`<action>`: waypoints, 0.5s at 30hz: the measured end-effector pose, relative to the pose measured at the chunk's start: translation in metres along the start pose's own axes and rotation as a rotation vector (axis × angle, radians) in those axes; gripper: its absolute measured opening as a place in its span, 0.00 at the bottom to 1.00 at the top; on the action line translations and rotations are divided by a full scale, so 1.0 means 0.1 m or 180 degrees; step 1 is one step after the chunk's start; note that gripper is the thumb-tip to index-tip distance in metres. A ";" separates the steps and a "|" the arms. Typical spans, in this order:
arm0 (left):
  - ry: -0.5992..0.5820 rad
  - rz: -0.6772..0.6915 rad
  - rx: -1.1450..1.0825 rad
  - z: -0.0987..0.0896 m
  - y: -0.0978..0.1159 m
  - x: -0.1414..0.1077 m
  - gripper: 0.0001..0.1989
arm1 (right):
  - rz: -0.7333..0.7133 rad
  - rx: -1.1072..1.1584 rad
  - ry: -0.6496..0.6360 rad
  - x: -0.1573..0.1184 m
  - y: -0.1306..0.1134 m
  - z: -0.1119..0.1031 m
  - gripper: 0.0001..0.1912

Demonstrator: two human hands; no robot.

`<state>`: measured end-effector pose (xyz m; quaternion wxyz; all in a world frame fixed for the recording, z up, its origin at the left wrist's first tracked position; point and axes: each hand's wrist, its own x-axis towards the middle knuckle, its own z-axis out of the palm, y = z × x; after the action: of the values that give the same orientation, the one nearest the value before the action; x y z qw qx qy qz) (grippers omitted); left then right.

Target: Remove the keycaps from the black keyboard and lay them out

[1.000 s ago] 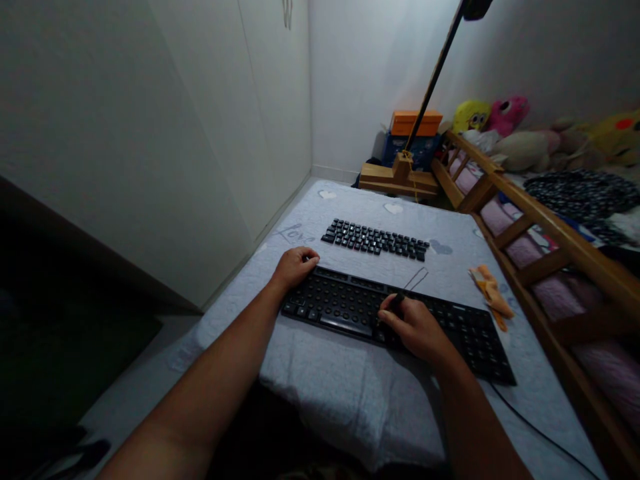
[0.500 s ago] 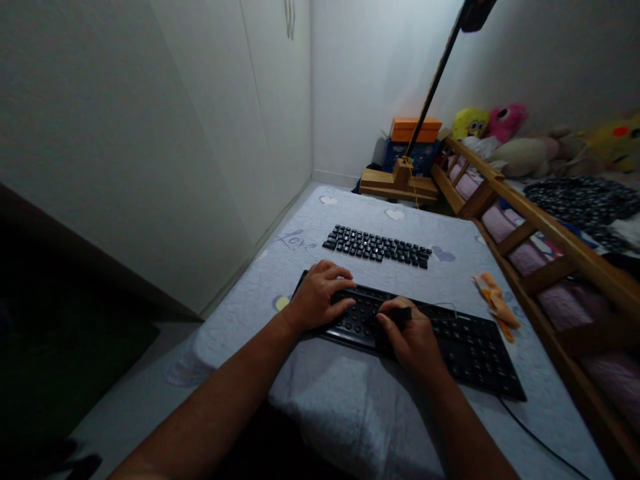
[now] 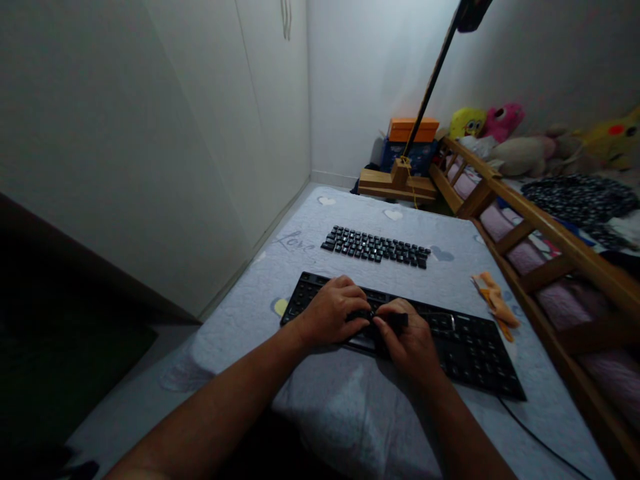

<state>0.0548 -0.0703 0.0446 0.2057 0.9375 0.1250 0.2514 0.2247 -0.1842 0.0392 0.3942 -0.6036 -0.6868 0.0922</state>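
Note:
A black keyboard (image 3: 480, 347) lies across the cloth in front of me, its left part stripped of many keycaps. My right hand (image 3: 410, 337) is closed above its middle around a keycap puller (image 3: 400, 319) with a dark handle and thin wire reaching to the right. My left hand (image 3: 337, 312) rests over the keyboard's left part, thumb and fingers brought together at my right fingertips. Whatever small piece lies between them is hidden. Farther back, loose black keycaps (image 3: 375, 245) are laid out in neat rows.
Orange cloth-like item with a tool (image 3: 495, 300) lies right of the keyboard. A cable (image 3: 540, 433) runs off the front right. A wooden bed rail (image 3: 550, 233) borders the right side, a white wardrobe (image 3: 225, 167) the left. A lamp stand's wooden base (image 3: 395, 183) stands behind.
My left hand has shifted right, from over the keyboard's left keys to my right fingertips, and its fingers have drawn together. My right hand stays nearly in place with the keycap puller.

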 end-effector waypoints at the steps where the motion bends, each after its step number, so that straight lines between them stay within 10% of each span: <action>1: 0.0015 0.0015 -0.0019 0.00 0.00 0.00 0.08 | 0.0003 0.0013 -0.0002 0.00 0.00 0.00 0.04; 15: 0.0412 0.0035 -0.0213 -0.01 0.01 0.01 0.07 | 0.0352 0.0503 0.0488 -0.01 -0.02 -0.02 0.08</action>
<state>0.0549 -0.0706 0.0465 0.2271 0.9126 0.1244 0.3166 0.2245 -0.1868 0.0415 0.4862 -0.6129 -0.6109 0.1213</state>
